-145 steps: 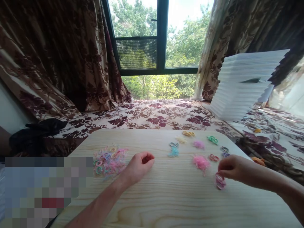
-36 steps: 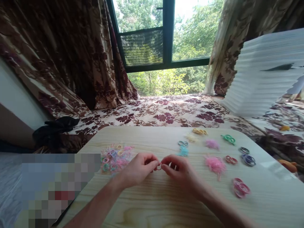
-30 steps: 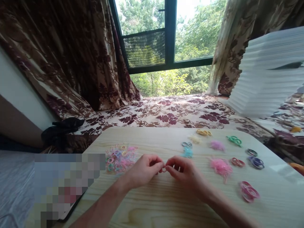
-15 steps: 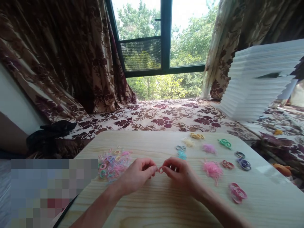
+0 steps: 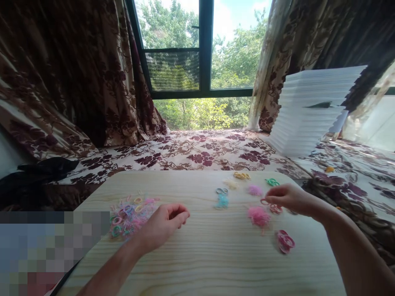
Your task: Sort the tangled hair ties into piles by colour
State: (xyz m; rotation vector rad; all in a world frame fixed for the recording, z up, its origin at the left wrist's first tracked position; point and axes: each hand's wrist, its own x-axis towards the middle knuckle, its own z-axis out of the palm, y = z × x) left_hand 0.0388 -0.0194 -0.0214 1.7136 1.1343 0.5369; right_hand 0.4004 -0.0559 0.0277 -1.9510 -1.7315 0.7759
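My right hand point(image 5: 285, 196) is at the right of the table, pinching a small reddish hair tie point(image 5: 264, 201) at its fingertips. It hovers by a small pile of red hair ties point(image 5: 275, 209), partly covering what lies behind. My left hand point(image 5: 171, 220) rests over the middle left with fingers curled and thumb against them; whether anything is inside is hidden. Beside it lies a mixed heap of coloured hair ties point(image 5: 132, 216). Sorted groups sit at the right: pink elastics point(image 5: 258, 216), dark pink hair ties point(image 5: 285, 241), light blue elastics point(image 5: 222, 200) and green hair ties point(image 5: 272, 181).
The pale wooden table point(image 5: 191, 263) carries all the groups, with yellow hair ties point(image 5: 242, 176) and lilac elastics point(image 5: 254, 190) toward its far edge. Beyond are a flowered window seat point(image 5: 197, 154), a tall white paper stack point(image 5: 305, 115) and a black bag point(image 5: 46, 172).
My right hand has moved right and away from my left, carrying the reddish hair tie to the red group. My left hand stays curled over the table. The view has turned slightly right.
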